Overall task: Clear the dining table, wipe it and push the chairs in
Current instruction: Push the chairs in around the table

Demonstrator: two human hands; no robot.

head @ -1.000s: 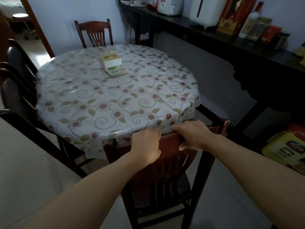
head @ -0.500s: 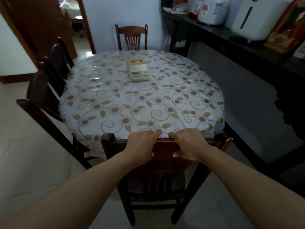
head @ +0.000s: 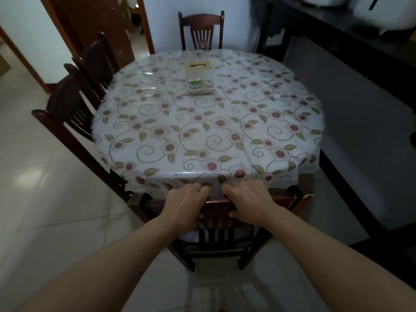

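Note:
A round dining table [head: 157, 122] with a flowered plastic cloth fills the middle of the head view. A dark wooden chair [head: 286, 198] stands at its near edge, its top rail close against the cloth's hem. My left hand [head: 183, 207] and my right hand [head: 248, 201] both grip that top rail, fingers curled over its far side and thumbs on the near side. A tissue box [head: 198, 68] and a small tray [head: 200, 87] sit on the far half of the table.
Several more dark chairs stand round the table: two at the left [head: 67, 102], one at the far side [head: 201, 30]. A dark sideboard [head: 351, 34] with white appliances runs along the right wall. An open doorway [head: 132, 23] lies at the back left; pale tiled floor [head: 40, 199] at the left.
The view has swung from right of the chair to square behind it. The chair's top rail has come closer to the table's edge. Both hands keep hold of the rail.

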